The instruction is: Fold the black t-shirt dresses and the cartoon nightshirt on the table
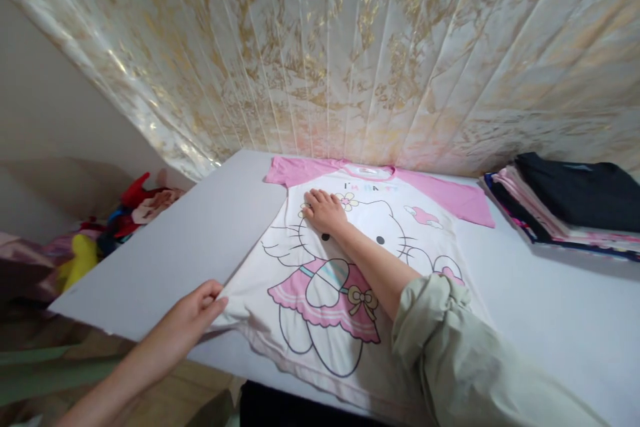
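A white T-shirt [395, 213] with pink short sleeves and a cartoon cat print lies front up, its collar toward the curtain. Pinched between the fingers of my left hand [197, 307] is the shirt's lower left side edge, drawn outward and slightly raised. My right hand [325, 210] rests palm down on the upper left chest, over part of the printed cat's head, with its fingers stretched out. My right forearm, in a rolled pale green sleeve, crosses the print and hides part of it and of the lower right side.
The shirt lies on a white table [220, 213]. Folded clothes are stacked [575, 200] at the right, a black one on top. A gold-patterned curtain [340, 60] hangs along the back edge. Beyond the left edge sits a heap of colourful clothes [135, 207].
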The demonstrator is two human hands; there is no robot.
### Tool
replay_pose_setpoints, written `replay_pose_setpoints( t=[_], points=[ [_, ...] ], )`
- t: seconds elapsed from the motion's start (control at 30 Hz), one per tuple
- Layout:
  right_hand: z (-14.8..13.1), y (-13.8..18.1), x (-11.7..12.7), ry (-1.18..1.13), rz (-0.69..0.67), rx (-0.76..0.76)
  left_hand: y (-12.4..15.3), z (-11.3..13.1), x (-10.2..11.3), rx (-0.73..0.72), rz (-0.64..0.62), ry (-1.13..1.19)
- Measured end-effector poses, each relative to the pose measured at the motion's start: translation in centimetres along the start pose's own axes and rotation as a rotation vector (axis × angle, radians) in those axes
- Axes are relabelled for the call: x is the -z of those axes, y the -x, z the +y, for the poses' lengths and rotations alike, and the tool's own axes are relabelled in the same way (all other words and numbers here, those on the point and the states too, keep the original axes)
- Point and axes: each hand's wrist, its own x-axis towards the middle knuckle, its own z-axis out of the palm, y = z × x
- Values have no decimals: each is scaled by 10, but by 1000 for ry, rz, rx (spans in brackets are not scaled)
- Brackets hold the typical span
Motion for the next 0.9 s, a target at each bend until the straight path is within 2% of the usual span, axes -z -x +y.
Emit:
replay_pose_setpoints(
  t=[0.07, 0.13, 0.3, 0.43, 0.53, 0.63, 0.73, 0.9],
  points=[
    [0, 1, 1, 6, 6, 5, 6, -2, 8, 114, -22, 199],
    [0, 1, 3, 11, 13, 5, 11, -6, 14, 185, -17, 242],
    [-1, 1, 3, 12, 9, 11, 10, -24, 19, 198, -109, -78],
    [0, 2, 2, -1, 16, 10, 1, -25, 22, 65, -63, -396],
    [-2, 2, 4, -23, 30, 19, -10, -6, 20, -98, 106, -598],
    [-2, 2, 10, -71, 33, 18, -25, 25, 5, -348, 269, -665],
    [3, 4, 24, -118, 11, -4, -51, 58, -21, -532, 241, -677],
    [31, 33, 54, -52, 4, -27, -122, 103, -66, -677, 206, -751]
  ],
)
